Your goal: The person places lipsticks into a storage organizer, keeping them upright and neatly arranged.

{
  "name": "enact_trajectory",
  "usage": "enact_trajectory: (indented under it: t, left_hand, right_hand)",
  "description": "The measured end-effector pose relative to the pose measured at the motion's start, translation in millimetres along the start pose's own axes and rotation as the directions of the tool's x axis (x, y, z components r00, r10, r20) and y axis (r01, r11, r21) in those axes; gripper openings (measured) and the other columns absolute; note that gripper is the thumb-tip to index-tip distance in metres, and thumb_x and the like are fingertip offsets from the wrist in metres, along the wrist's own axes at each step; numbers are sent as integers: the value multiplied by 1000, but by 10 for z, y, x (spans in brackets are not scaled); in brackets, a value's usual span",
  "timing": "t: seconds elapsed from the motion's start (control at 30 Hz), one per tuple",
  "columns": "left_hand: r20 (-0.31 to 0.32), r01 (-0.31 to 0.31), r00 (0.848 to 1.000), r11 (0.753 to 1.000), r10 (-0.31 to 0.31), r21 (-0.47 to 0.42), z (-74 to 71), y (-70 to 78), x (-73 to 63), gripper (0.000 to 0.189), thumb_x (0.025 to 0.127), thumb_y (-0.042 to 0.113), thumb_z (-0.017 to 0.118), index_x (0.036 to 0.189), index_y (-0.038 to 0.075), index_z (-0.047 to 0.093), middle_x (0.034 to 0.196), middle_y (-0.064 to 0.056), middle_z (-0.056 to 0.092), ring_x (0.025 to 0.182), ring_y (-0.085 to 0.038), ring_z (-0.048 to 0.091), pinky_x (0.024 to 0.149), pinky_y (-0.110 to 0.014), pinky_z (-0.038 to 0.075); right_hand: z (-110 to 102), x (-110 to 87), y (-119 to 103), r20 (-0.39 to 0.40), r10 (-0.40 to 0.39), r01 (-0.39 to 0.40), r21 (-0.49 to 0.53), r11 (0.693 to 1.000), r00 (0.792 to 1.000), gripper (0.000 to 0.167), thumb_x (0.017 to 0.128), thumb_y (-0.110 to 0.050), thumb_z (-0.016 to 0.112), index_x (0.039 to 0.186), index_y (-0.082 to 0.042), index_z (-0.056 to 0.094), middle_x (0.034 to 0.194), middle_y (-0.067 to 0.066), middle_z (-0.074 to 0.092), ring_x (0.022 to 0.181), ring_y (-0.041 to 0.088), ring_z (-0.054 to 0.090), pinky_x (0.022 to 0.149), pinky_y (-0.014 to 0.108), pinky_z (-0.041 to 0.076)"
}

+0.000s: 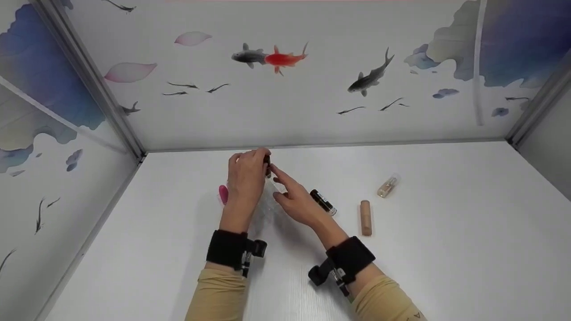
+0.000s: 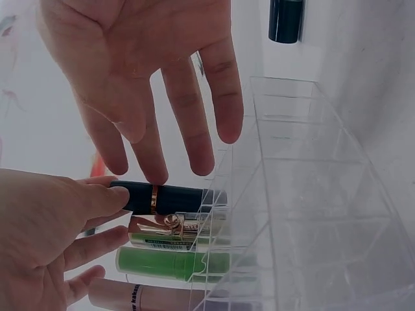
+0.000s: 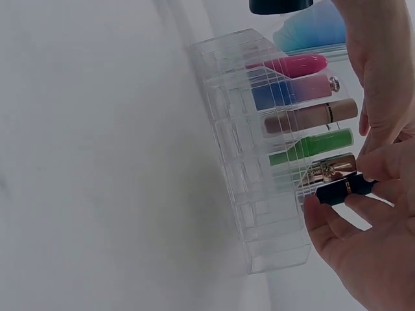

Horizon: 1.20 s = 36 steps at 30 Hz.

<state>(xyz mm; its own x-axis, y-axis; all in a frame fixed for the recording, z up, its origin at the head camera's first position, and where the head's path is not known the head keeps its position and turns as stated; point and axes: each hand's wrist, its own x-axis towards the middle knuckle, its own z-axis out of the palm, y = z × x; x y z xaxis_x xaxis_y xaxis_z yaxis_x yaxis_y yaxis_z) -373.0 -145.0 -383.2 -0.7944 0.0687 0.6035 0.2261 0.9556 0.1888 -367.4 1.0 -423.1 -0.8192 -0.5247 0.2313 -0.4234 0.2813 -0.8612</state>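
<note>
My left hand (image 1: 250,171) pinches the end of a black lipstick tube (image 2: 172,198) with a gold band. The tube's other end stands in a slot of a clear plastic organizer (image 3: 228,139). My right hand (image 1: 296,200) reaches in from the right with its fingers extended, fingertips right at the tube. Beside that tube in the organizer are a gold lipstick (image 3: 329,170), a green tube (image 3: 318,146), a beige-brown tube (image 3: 311,118), a blue and pink tube (image 3: 292,92) and a bright pink one (image 3: 295,65).
To the right on the white table lie a black tube (image 1: 323,203), a tan tube (image 1: 366,218) and a clear tube with a gold-toned inside (image 1: 388,186). A fish-patterned panel (image 1: 312,107) stands along the back edge, another panel (image 1: 58,178) at left.
</note>
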Motion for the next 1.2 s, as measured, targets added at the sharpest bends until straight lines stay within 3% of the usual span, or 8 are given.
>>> enact_trajectory:
  t: [0.37,0.77,1.03,1.2]
  left_hand:
    - [95,21,995,1000,-22,6,-20,12,-87,24,94,8,67,118,11,66,115,-8,74,117,-26,65,109,-52,43]
    - [173,33,984,999,-37,28,-141,227,-105,30,95,12,68,124,16,63,130,-5,67,129,-24,58,115,-47,38]
    - [77,-70,995,997,70,8,-141,408,-186,20,94,12,69,113,16,68,119,-1,71,117,-22,65,109,-43,45]
    - [14,-155,988,988,156,-22,-75,510,-241,13,93,10,68,105,17,70,111,1,73,110,-21,67,105,-41,46]
  right_hand:
    - [-13,-67,-82,-37,-11,10,-39,999,999,63,101,-3,49,158,-6,24,162,15,33,145,36,40,111,55,42]
    - [-364,-192,-159,-224,69,-62,37,997,972,57,99,0,49,153,-7,36,146,17,53,136,36,52,106,48,50]
    - [-610,-309,-117,-251,146,-128,87,988,957,55,101,0,44,154,-7,34,147,20,52,136,37,51,105,48,50]
    - [-704,-394,-79,-246,208,-192,90,977,947,54,102,-1,44,154,-7,33,147,21,51,137,36,51,106,48,49]
